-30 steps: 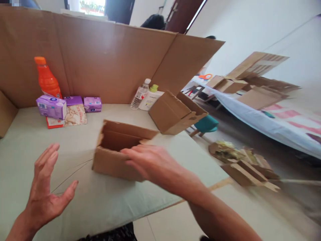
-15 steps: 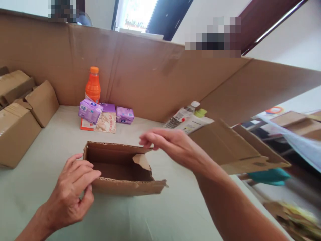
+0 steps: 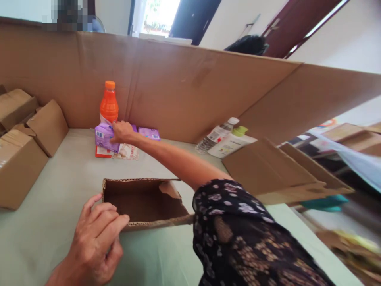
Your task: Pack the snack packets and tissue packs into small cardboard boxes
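Observation:
An open-topped cardboard box (image 3: 157, 222) with a torn right end sits on the table before me. My left hand (image 3: 93, 236) grips its near left corner, fingers over the edge and thumb outside. Stretched across the box, my right hand (image 3: 122, 132) has its fingers closed around the right side of a purple tissue pack (image 3: 104, 138). That pack rests over a red and cream printed packet (image 3: 129, 151). Right behind it stands an orange drink bottle (image 3: 109, 105). Another purple pack (image 3: 150, 134) lies to the right, partly behind my forearm.
A tall cardboard partition (image 3: 166, 87) closes off the back. Cardboard boxes (image 3: 22, 167) stand at the left. Toward the right, a clear water bottle (image 3: 216, 137) and a white tube with a green cap (image 3: 232, 145) lean behind another open box (image 3: 268, 167).
My right hand has moved from the box's far right edge forward and left onto the purple tissue pack. My left hand stays on the box corner; the view has shifted slightly.

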Demonstrator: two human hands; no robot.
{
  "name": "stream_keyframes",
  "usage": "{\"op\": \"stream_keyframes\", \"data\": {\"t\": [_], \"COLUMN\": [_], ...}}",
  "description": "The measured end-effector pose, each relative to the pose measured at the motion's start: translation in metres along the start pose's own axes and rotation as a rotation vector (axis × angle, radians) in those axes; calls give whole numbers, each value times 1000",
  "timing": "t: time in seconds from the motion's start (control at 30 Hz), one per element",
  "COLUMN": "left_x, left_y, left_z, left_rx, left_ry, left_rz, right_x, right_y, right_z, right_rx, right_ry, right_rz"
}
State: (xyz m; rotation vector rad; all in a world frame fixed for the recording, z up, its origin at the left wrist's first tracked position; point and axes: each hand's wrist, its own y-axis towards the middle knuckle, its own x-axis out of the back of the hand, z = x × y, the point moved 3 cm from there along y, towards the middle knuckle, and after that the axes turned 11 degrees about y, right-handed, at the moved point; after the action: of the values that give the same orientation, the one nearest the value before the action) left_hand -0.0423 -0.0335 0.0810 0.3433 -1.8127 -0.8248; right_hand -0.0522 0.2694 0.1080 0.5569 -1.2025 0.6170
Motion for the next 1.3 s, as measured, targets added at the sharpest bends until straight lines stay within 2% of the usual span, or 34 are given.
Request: {"op": "stream_keyframes", "data": {"t": [0.1, 0.17, 0.23, 0.27, 0.33, 0.43, 0.5, 0.6, 0.67, 0.8, 0.9, 0.97, 1.07, 1.17, 1.23, 1.3], "left_x": [-1, -3, -4, -4, -5, -4, -3, -1, -1, -2, -3, -3, -4, -6, -10, -14], "left_y": [0, 2, 4, 5, 6, 6, 5, 4, 4, 8, 11, 11, 6, -5, -14, -19], "left_z": [4, 6, 7, 7, 6, 3, 0, -6, -8, -8, -4, -2, 0, 1, 2, 2], "left_rx": [-21, -37, -45, -48, -61, -75, -74, -68, -60, -53, -59, -69, -62, 42, 146, 227], "left_ry": [-1, -3, -1, 4, 20, 39, 48, 55, 62, 83, 74, 57, 61, 100, 51, -1], "left_rz": [14, 14, 12, 9, -5, -31, -40, -49, -47, -30, -26, -20, -45, -121, -179, -204], "right_x": [42, 76, 101, 106, 103, 81, 68, 61, 59, 38, 16, 12, 30, 60, 73, 71], "right_y": [-44, -94, -153, -182, -231, -268, -270, -259, -250, -232, -226, -227, -232, -240, -243, -242], "right_z": [-22, -32, -39, -42, -47, -48, -42, -25, -11, 4, -4, -14, -25, -30, -34, -39], "right_rx": [66, 193, 256, 254, 237, 244, 269, 312, 333, 332, 358, 378, 375, 352, 370, 377], "right_ry": [73, 208, 347, 400, 462, 383, 207, -41, -124, -170, -124, -52, 72, 140, 112, 58], "right_rz": [-91, -219, -308, -332, -334, -219, -47, 279, 419, 493, 637, 684, 579, 295, 104, 38]}}
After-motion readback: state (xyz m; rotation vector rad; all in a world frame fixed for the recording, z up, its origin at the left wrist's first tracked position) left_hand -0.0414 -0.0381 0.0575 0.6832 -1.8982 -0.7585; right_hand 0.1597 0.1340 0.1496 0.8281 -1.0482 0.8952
